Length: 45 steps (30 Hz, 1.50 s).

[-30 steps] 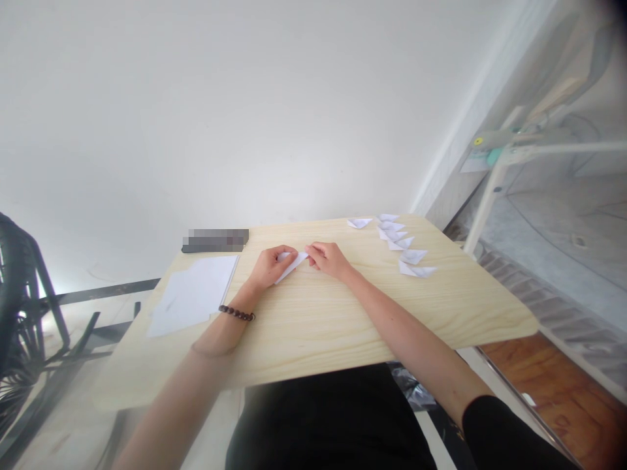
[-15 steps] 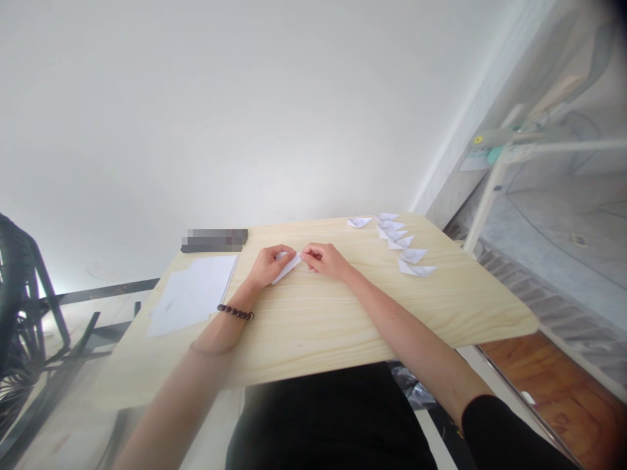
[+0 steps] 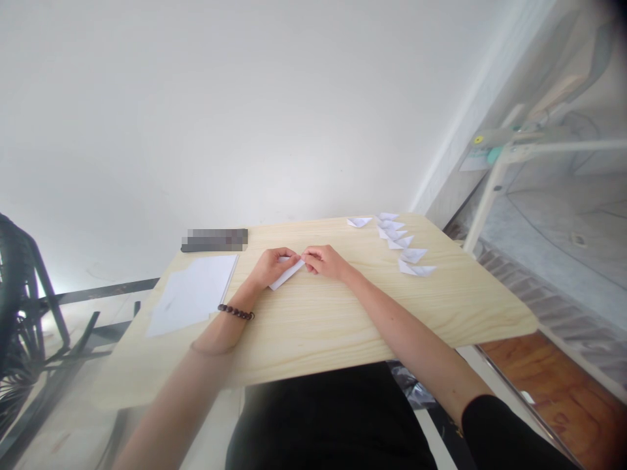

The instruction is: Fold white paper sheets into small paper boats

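Observation:
A small folded white paper piece [image 3: 286, 274] lies on the light wooden table [image 3: 318, 313], held between both hands. My left hand [image 3: 270, 267], with a dark bead bracelet on its wrist, has its fingers curled over the paper's left part. My right hand [image 3: 325, 261] pinches the paper's right tip with closed fingers. Both hands rest on the table near its far middle.
A stack of white sheets [image 3: 193, 292] lies left of my hands. A dark flat object [image 3: 214, 239] sits at the table's far edge. Several folded paper pieces [image 3: 401, 243] lie in a row at the far right. A black metal frame [image 3: 24, 307] stands at the left.
My right hand has slid a little left along the paper, and the visible part of the paper has become narrower and flatter. The left hand has stayed in place.

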{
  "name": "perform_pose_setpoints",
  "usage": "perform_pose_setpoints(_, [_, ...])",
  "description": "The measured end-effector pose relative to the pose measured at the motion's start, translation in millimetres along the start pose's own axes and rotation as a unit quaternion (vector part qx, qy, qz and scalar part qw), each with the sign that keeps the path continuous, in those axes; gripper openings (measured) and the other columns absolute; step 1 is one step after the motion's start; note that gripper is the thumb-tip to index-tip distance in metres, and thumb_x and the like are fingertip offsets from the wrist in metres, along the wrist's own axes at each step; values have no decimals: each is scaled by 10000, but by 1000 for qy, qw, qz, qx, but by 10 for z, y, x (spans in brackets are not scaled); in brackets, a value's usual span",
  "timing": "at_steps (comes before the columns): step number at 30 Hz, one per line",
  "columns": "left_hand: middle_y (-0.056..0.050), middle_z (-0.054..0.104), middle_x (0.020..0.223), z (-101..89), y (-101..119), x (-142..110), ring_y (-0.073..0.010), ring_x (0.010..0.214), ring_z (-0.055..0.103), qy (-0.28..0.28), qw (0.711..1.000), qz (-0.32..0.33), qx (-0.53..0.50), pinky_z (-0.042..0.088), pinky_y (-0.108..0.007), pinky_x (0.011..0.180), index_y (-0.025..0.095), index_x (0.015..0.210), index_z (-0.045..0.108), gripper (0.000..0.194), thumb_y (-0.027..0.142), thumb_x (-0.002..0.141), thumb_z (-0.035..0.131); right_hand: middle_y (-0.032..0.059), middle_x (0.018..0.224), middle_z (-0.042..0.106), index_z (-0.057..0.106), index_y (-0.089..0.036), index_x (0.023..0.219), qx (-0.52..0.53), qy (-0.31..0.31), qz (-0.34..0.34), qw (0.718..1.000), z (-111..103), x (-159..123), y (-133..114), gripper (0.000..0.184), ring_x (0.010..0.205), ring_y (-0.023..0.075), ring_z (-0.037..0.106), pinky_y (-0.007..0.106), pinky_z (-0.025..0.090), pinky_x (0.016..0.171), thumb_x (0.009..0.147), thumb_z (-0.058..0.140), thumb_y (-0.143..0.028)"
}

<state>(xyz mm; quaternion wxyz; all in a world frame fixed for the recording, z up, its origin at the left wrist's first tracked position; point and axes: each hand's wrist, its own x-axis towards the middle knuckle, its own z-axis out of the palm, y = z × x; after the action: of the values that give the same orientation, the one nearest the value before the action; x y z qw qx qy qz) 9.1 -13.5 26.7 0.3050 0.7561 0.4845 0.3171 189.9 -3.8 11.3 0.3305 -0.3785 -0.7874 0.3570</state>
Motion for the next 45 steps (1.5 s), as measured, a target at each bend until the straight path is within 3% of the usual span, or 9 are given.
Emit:
perform_pose_setpoints(6, [-10, 617, 696, -7, -7, 0, -92, 551, 472, 1, 1000, 7, 7, 353, -190, 506, 138, 794, 641, 393, 489, 740, 471, -9, 604, 563, 545, -142, 704, 3, -15, -7, 1000, -23, -6, -19, 208, 508, 63, 512, 179, 399, 521, 779, 415, -286])
perform_pose_setpoints(14, [-24, 631, 708, -28, -26, 14, -101, 555, 485, 3, 1000, 1, 5, 354, -191, 493, 133, 791, 644, 391, 484, 742, 478, 20, 679, 607, 550, -131, 751, 82, -52, 17, 995, -49, 8, -1, 166, 586, 77, 559, 205, 444, 612, 770, 430, -244])
perform_pose_setpoints(22, [-21, 624, 683, -26, -4, -5, -102, 548, 479, -13, 1000, 1, 7, 345, -190, 482, 136, 804, 642, 400, 493, 740, 473, 19, 675, 608, 561, -133, 724, 51, -45, 18, 998, -40, 1, -8, 187, 579, 78, 555, 202, 444, 599, 770, 436, -265])
perform_pose_setpoints(30, [-35, 629, 700, -25, -10, -3, -113, 568, 492, 2, 1000, -10, 1, 355, -198, 493, 131, 789, 647, 427, 517, 718, 478, 30, 693, 627, 574, -123, 780, 97, -62, 34, 993, -61, 15, 29, 163, 587, 85, 564, 212, 447, 612, 744, 437, -204])
perform_pose_setpoints(37, [-27, 625, 659, -19, 12, -12, -118, 557, 491, 0, 1000, -7, 6, 346, -198, 474, 134, 773, 650, 431, 522, 715, 472, 28, 692, 623, 573, -129, 733, 58, -53, 29, 996, -48, 0, -3, 170, 583, 86, 560, 207, 443, 592, 752, 449, -245])
perform_pose_setpoints(45, [-16, 627, 671, -31, 35, -20, -105, 546, 490, -5, 1000, 0, 4, 351, -200, 489, 140, 776, 652, 412, 507, 724, 472, 28, 675, 630, 580, -126, 767, 93, -59, 32, 993, -59, 5, 17, 153, 574, 87, 565, 213, 449, 588, 727, 466, -219])
